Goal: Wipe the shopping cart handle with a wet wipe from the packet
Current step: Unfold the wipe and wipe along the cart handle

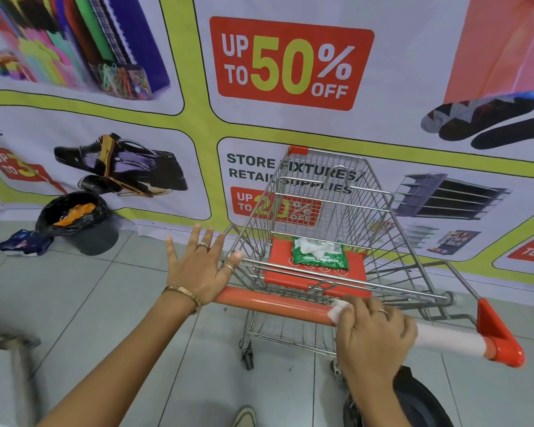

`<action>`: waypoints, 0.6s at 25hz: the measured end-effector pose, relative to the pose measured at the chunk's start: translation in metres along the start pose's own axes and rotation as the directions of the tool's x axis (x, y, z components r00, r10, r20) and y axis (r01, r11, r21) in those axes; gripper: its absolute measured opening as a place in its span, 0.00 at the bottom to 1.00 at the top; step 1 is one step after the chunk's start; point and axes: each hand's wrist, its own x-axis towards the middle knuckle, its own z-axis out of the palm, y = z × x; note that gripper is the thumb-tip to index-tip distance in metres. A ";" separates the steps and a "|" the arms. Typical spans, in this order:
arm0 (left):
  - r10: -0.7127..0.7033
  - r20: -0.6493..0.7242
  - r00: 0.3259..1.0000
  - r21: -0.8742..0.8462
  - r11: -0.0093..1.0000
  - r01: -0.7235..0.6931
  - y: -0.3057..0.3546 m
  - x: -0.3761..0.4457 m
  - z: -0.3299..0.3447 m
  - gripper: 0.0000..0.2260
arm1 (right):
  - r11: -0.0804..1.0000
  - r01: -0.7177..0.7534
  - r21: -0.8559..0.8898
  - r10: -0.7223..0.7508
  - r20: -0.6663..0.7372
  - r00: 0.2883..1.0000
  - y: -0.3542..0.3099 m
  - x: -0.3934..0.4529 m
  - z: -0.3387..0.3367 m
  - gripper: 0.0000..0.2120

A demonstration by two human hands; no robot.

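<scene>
wall banner [290, 124]: sale print, behind everything. shopping cart [336, 211]: wire basket, nose toward the banner. bin [84, 223]: black liner, on the floor left of the cart. handle [275, 305]: orange bar at the cart's near edge. left hand [198, 269]: fingers spread and lifted, heel of palm on the handle's left end. right hand [373, 334]: fingers curled together over the bar, pressing a wet wipe [338, 311] against it right of centre. packet [319, 257]: green, on the red seat flap, a wipe poking out.
</scene>
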 end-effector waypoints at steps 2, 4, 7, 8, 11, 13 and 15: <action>0.000 -0.015 1.000 0.010 1.000 0.000 -0.001 0.000 0.000 0.30 | 0.998 0.056 0.018 -0.056 0.017 0.998 -0.025 -0.004 0.001 0.17; 0.006 -0.010 1.000 0.001 1.000 -0.006 -0.003 0.000 0.000 0.29 | 0.989 0.140 0.040 -0.141 0.032 0.989 -0.024 -0.006 0.002 0.18; 0.009 -0.001 1.000 -0.034 0.999 -0.010 -0.004 0.000 0.001 0.29 | 0.995 0.098 0.035 -0.099 0.011 0.995 0.009 -0.001 0.001 0.20; 0.007 -0.003 1.000 -0.038 0.999 -0.007 -0.003 0.000 0.001 0.29 | 0.998 0.061 0.027 -0.061 -0.001 0.998 0.016 0.000 0.000 0.20; 0.003 0.004 1.000 -0.031 1.000 -0.003 0.000 0.000 0.001 0.29 | 0.999 -0.051 0.001 0.051 0.034 0.998 0.001 0.000 0.002 0.19; -0.005 0.010 1.000 -0.044 0.999 0.005 -0.001 0.000 0.000 0.28 | 1.000 -0.020 0.014 0.019 0.094 0.995 -0.035 0.000 0.003 0.19; -0.005 0.018 1.000 -0.054 0.999 0.006 -0.002 0.003 -0.002 0.28 | 0.993 0.104 0.062 -0.112 0.141 0.984 -0.070 -0.006 0.005 0.17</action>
